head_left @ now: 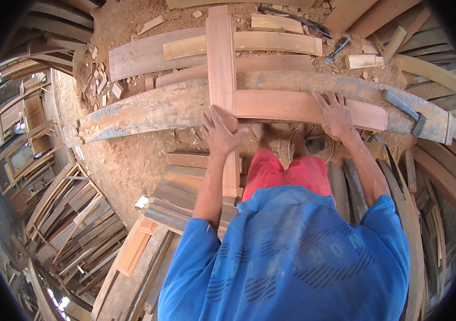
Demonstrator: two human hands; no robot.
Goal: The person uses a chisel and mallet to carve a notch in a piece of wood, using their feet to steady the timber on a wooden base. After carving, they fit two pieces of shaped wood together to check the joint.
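A long, reddish wooden board [220, 59] runs away from me across a thick workbench plank [148, 111]. A shorter reddish board [281, 104] meets it at its right side, forming a sideways T. My left hand [220, 134] rests on the long board just below the joint, fingers spread, thumb out to the right. My right hand [337, 116] lies over the shorter board toward its right end, fingers apart across its face. The underside of both boards is hidden.
A hammer [407, 109] lies on the plank's right end. Beyond are curved boards [276, 41], offcuts [99, 80] and a dark-handled tool [337, 51] among sawdust. Stacked timber [185, 200] stands near my left side; wooden frames [22, 150] lean farther left. Curved planks [442, 171] crowd the right.
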